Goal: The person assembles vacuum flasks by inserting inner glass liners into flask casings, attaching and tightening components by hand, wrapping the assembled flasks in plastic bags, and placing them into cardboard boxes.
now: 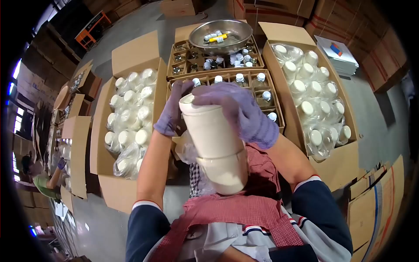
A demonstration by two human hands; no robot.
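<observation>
Head view, the only feed at my remote seat: both gloved hands worked close to the body, at what I judged a handling step on a large white cylinder (pixel 214 135). It was tilted, its upper end away from the body and its lower end near the red checked apron (pixel 240 214). The right hand (pixel 253 113) was curled over the upper end, narrow, fingers bent around the rim. The left hand (pixel 173 107) was beside the same end; motion blur made its grip uncertain, and I could not tell whether it pressed on the wall or only steadied it. Any move from this pose called, in my judgement, for a firm hold at the rim and care for the lower end, which had no hand under it. Clear plastic film (pixel 187 148) showed beside the cylinder and could have snagged. Beyond the hands, a divided carton (pixel 281 105) held small capped bottles, partly covered by the gloves; farther off, a metal bowl (pixel 238 43) sat on a second divided carton (pixel 171 65). Open cartons of film-wrapped, white-topped containers flanked the hands, left (pixel 162 72) and right (pixel 266 61). Hidden from me: the cylinder's inside and the right fingertips. Another person (pixel 46 181), small at the far left, was hard to make out.
</observation>
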